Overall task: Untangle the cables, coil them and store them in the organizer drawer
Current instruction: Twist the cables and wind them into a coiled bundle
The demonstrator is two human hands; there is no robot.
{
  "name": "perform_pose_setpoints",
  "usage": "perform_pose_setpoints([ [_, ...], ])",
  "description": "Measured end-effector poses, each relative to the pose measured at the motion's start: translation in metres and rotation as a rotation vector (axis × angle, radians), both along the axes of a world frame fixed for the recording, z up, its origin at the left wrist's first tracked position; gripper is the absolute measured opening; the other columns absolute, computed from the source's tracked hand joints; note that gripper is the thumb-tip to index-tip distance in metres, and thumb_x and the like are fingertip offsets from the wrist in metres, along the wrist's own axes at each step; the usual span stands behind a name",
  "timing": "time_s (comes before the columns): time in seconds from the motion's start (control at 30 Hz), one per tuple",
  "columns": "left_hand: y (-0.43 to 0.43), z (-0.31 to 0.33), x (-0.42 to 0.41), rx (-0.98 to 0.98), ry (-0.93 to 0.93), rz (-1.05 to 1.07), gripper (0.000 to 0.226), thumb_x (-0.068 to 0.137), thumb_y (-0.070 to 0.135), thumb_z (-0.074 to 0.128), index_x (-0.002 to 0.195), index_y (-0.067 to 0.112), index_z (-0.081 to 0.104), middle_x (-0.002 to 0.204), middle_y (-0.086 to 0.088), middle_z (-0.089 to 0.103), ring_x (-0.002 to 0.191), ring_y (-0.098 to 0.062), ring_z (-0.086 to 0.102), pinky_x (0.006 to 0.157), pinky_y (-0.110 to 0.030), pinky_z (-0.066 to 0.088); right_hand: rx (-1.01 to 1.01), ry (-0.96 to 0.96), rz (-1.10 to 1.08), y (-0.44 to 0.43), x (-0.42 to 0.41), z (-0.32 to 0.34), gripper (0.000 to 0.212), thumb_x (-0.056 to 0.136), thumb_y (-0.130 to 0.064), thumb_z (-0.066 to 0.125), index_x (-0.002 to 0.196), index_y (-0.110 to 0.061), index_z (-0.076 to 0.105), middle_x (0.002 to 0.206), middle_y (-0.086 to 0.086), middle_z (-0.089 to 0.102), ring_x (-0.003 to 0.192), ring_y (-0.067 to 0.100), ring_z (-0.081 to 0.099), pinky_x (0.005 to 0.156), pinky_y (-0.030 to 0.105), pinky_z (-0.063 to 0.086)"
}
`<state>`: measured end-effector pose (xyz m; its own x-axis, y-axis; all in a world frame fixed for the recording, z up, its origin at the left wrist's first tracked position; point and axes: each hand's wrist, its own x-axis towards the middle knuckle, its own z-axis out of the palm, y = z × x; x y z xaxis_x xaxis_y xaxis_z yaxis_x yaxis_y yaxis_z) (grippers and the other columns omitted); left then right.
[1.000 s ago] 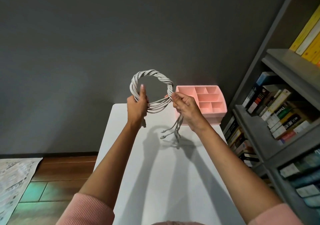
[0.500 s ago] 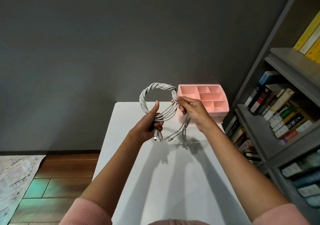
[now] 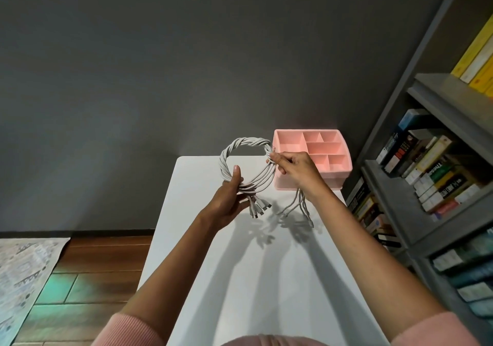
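Aloft, twisted grey cable ring (image 3: pixel 246 163), ribbed pink organizer (image 3: pixel 337 171)

White desk (image 3: pixel 256 279) butts against a matte dark grey wall (image 3: pixel 186 65). Right of desk: grey bookshelf (image 3: pixel 400 207), books upright and stacked, yellow spines on top shelf. Left of desk: dark wood plank floor (image 3: pixel 101 265) with greenish light patch; pale patterned rug (image 3: pixel 24 273) further left. Black baseboard along wall.

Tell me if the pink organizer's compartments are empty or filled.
Empty, as far as visible: the pink organizer shows bare compartment floors; the right hand hides its near left corner.
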<state>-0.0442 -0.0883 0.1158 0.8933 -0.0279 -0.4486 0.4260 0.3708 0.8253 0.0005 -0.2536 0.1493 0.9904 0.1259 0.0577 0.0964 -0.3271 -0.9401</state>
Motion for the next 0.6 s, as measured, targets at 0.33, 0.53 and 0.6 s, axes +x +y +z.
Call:
perform_pose_setpoints([
  [0.33, 0.019, 0.016, 0.035, 1.359, -0.975, 0.022, 0.082, 0.079, 0.058, 0.052, 0.137, 0.0, 0.04, 0.139, -0.018, 0.043, 0.132, -0.026, 0.031, 0.11, -0.037, 0.018, -0.18, 0.002, 0.133, -0.007, 0.001, 0.001, 0.027, 0.087, -0.038, 0.065, 0.078, -0.015, 0.076, 0.05, -0.006, 0.046, 0.046, 0.002, 0.034, 0.049, 0.022, 0.029],
  [0.53, 0.015, 0.047, 0.049, 1.235, -0.891, -0.759, 0.029, 0.092, 0.023, 0.058, 0.111, 0.001, 0.061, 0.095, -0.006, 0.048, 0.086, -0.017, 0.047, 0.073, -0.016, 0.036, -0.218, 0.045, 0.287, -0.009, 0.0, 0.009, 0.046, 0.089, -0.039, 0.062, 0.047, -0.022, 0.057, 0.043, -0.011, 0.037, 0.05, 0.01, 0.029, 0.053, 0.028, 0.024],
  [0.6, 0.013, 0.043, 0.05, 1.33, -0.917, -0.792, 0.029, 0.094, 0.023, 0.054, 0.109, -0.001, 0.059, 0.092, -0.008, 0.044, 0.085, -0.019, 0.042, 0.077, -0.029, 0.038, -0.165, 0.091, 0.328, -0.013, 0.001, 0.009, 0.04, 0.088, -0.042, 0.063, 0.053, -0.022, 0.062, 0.046, -0.012, 0.037, 0.054, 0.01, 0.029, 0.055, 0.029, 0.024],
])
